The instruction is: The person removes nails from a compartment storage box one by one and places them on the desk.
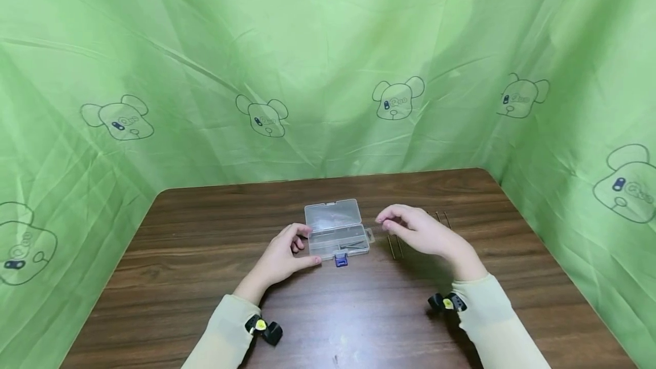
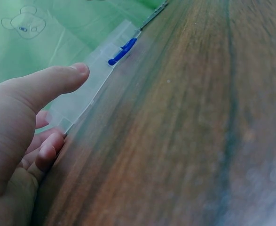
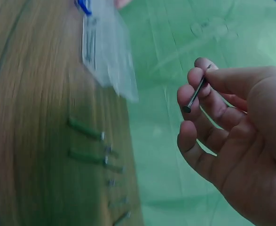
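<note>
A clear plastic storage box (image 1: 323, 242) lies on the table with its lid (image 1: 333, 215) tipped back. Several nails (image 1: 353, 245) rest in its right-hand part, and a blue latch (image 1: 341, 261) hangs at the front. My left hand (image 1: 281, 255) holds the box by its left end, thumb at the front corner and fingers along the side. To the right of the box, my right hand (image 1: 417, 229) is raised over the table. In the right wrist view it pinches a nail (image 3: 197, 92) between thumb and fingertips, head downward.
Several more nails (image 1: 392, 247) lie on the dark wooden table (image 1: 215, 221) below and behind my right hand, partly hidden by it. A green cloth (image 1: 328, 44) with printed bear faces hangs around the back and sides. Each wrist wears a black camera strap.
</note>
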A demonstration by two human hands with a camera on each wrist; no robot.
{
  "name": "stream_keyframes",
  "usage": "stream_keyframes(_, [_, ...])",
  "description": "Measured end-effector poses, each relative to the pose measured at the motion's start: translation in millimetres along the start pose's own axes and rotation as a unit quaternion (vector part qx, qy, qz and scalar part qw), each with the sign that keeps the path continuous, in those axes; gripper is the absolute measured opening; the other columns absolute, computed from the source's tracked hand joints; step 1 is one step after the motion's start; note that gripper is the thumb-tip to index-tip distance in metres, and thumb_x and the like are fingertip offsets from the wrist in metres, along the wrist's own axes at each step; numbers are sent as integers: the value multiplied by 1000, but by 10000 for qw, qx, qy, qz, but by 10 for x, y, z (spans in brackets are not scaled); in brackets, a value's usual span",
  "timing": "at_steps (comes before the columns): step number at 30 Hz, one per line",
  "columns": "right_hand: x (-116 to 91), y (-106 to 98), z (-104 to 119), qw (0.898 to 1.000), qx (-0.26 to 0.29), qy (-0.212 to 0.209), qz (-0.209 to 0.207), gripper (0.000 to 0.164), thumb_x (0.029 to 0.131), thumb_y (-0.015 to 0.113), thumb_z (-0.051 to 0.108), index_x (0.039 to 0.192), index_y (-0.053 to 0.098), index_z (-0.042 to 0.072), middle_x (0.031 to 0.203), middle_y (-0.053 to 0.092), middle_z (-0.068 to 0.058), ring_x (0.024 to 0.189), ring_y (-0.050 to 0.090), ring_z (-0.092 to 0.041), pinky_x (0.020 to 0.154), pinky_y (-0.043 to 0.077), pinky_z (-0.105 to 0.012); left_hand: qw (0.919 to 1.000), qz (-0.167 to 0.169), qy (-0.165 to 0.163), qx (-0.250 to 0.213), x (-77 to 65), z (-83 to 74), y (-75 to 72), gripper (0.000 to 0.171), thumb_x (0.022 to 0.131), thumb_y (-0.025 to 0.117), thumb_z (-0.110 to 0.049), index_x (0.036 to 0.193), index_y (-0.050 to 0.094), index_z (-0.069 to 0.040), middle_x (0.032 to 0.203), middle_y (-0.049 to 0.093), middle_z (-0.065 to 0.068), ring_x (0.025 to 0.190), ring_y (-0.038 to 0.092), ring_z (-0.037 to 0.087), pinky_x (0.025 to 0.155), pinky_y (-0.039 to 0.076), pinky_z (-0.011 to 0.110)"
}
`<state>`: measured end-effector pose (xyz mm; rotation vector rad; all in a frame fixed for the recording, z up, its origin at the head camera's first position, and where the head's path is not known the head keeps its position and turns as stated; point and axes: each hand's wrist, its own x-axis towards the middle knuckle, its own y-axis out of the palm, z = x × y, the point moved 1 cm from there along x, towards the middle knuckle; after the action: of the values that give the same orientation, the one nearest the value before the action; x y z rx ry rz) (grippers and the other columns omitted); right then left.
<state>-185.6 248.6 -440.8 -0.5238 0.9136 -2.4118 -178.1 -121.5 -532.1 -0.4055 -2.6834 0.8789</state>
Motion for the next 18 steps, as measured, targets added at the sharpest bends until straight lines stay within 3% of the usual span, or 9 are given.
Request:
stream_keyframes(8, [-217,-184,-349,9944,417,968,-46,15,109,67,10,120,70,0,104,76,-13,88,72,-34,79,58,-31,10000,38,-20,-50,14,-22,18,69,81,100,-38,135,66,-15,110,65,-4,92,59,14,83,50,28])
stream_keyframes(18, [-307,-179,-608,9806,519,1884,156,14,101,80,16,106,76,4,88,77,-4,77,73,-24,67,61,-36,9999,22,-45,-117,13,-10,-2,70,80,101,-39,136,66,-15,113,66,-2,92,59,16,82,50,29])
